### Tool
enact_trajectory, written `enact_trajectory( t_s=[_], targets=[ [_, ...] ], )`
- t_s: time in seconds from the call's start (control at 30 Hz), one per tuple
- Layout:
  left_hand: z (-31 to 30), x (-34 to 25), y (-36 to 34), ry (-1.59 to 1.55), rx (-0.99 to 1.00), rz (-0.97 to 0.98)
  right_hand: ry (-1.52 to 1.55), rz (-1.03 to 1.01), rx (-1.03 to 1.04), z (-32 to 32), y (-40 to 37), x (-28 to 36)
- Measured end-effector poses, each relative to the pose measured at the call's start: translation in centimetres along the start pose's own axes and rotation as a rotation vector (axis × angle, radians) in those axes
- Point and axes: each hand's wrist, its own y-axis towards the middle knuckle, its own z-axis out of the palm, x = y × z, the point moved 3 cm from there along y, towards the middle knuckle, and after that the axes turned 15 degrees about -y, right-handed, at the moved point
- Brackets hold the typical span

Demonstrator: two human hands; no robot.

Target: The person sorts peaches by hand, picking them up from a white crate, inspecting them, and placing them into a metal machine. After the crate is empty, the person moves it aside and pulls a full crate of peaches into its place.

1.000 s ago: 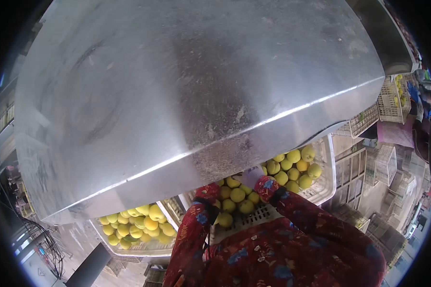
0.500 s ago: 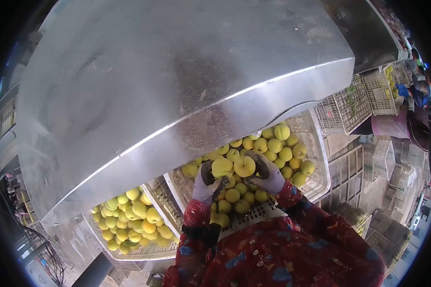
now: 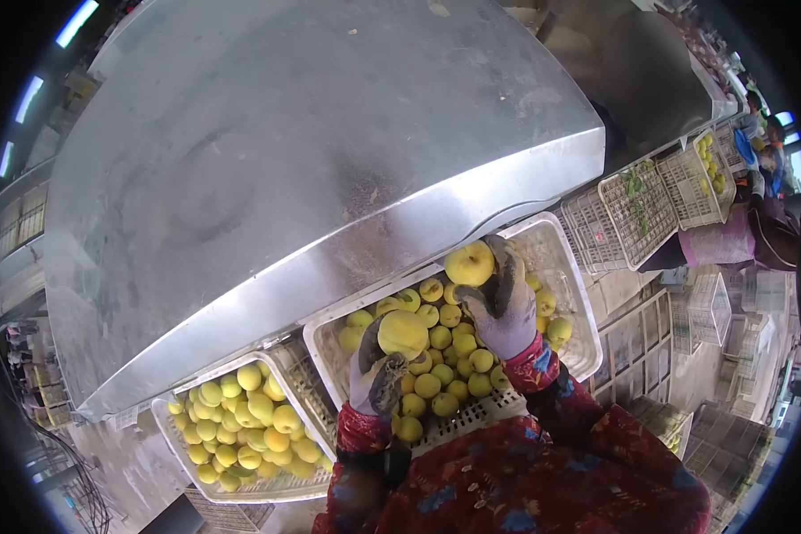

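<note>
My left hand (image 3: 378, 378), in a light glove with dark, dirty fingers, is closed around a yellow peach (image 3: 403, 334) above the left part of a white plastic crate (image 3: 481, 416). Farther forward and to the right, my right hand (image 3: 507, 307) wears a matching glove and grips another yellow peach (image 3: 469, 264), near the crate's far rim. Many loose yellow peaches (image 3: 445, 360) lie in the crate below both hands. My right hand hides some of them.
A metal hood (image 3: 329, 169) overhangs the crate's far side. To the left stands a second crate (image 3: 171, 445) full of peaches. More crates (image 3: 636, 214) are stacked at the right, near a person (image 3: 730, 236) in a purple top.
My hands have moved apart. The right one has carried its peach forward and right to the far rim; the left one keeps its peach over the crate. The view has shifted slightly.
</note>
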Motion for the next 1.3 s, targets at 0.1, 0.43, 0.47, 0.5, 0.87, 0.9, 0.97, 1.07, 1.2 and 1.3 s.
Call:
enact_trajectory(
  t_s=[0.1, 0.43, 0.47, 0.5, 0.87, 0.9, 0.97, 1.07, 1.2, 1.3],
  targets=[
    [-0.2, 0.5, 0.9, -0.068, 0.035, -0.031, -0.355, -0.203, -0.082, 3.5, 4.7, -1.7],
    [1.6, 2.3, 2.7, -0.371, 0.070, -0.261, -0.158, -0.412, 0.255, -0.7, 0.1, 4.0],
    [0.5, 3.2, 2.9, -0.350, 0.033, -0.293, -0.179, -0.358, 0.225, -0.5, -0.6, 3.5],
    [-0.2, 3.8, 3.1, -0.328, -0.002, -0.324, -0.200, -0.306, 0.193, -0.2, -1.1, 2.9],
    [-10.9, 1.8, 4.6, 2.159, -0.266, -0.279, -0.509, -0.293, -0.037, 3.3, 4.1, -4.5],
    [-13.0, 3.3, 6.2, 2.234, -0.223, -0.297, -0.391, -0.247, -0.040, 2.5, 3.6, -3.0],
    [-16.4, 6.0, 7.7, 2.329, -0.159, -0.350, -0.216, -0.245, -0.101, 1.7, 1.9, -0.3],
    [-18.6, 7.2, 7.2, 2.389, -0.128, -0.441, -0.243, -0.287, 0.185, 5.4, -3.7, -2.1],
    [-19.6, 7.1, 6.4, 2.431, -0.104, -0.496, -0.450, 0.178, 0.952, 20.7, -14.9, -14.5],
    [-20.0, 7.3, 6.4, 2.442, -0.091, -0.519, -0.432, 0.248, 0.994, 24.8, -16.9, -16.7]
  ],
)
